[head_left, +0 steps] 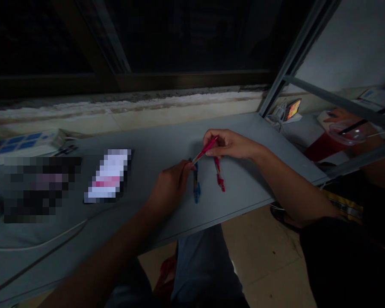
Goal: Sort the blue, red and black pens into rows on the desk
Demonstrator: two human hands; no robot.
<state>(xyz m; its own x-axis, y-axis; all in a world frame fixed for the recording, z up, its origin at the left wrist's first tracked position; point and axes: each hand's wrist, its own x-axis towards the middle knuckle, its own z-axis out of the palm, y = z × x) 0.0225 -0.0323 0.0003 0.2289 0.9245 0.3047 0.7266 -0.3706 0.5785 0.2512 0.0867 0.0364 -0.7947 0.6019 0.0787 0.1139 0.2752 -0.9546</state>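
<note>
My right hand (pixel 227 144) pinches a slim pink pen (pixel 205 149) between thumb and fingers, its tip reaching toward my left hand (pixel 169 187). A blue pen (pixel 196 186) lies on the grey desk (pixel 244 188), and my left fingers close over its upper end. Just right of it, a red pen (pixel 219 177) runs down from below my right hand, its upper part hidden by that hand. I cannot tell whether the red pen rests fully on the desk.
Left on the desk are a white power strip (pixel 25 143), two pixelated objects and a white cable (pixel 41 239). Beyond a metal frame (pixel 340 100) at right, another person's hand (pixel 340 114) sits near a clear plastic lid (pixel 346 132). A phone (pixel 293 109) stands at the desk's back corner.
</note>
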